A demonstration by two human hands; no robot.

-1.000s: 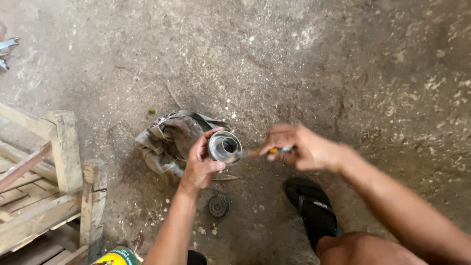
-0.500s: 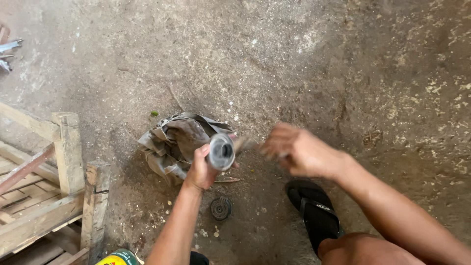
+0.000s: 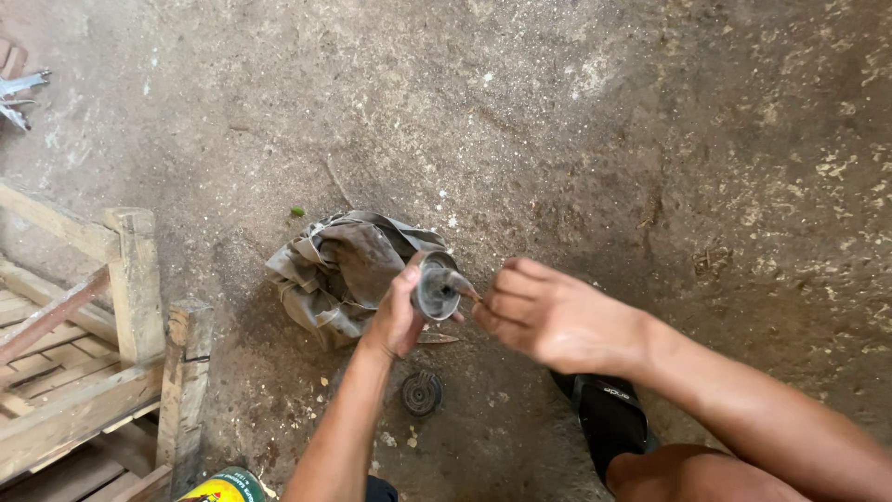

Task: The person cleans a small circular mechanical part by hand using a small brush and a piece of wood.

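Note:
My left hand grips a small round metal cup-shaped part, its open end turned toward me. My right hand is close against it from the right, fingers pinched on a thin tool whose tip reaches into the part; most of the tool is hidden in my fingers. A crumpled dirty grey rag lies on the ground just behind my left hand. A small dark round toothed part lies on the ground below my hands.
Dusty concrete floor all around. A rough wooden pallet frame stands at the left. A green and yellow can sits at the bottom edge. My foot in a black sandal is at the lower right. Metal bits lie far left.
My right hand moved in from the right and now pokes the tool into the metal part. My left hand tilted the part and kept hold of it.

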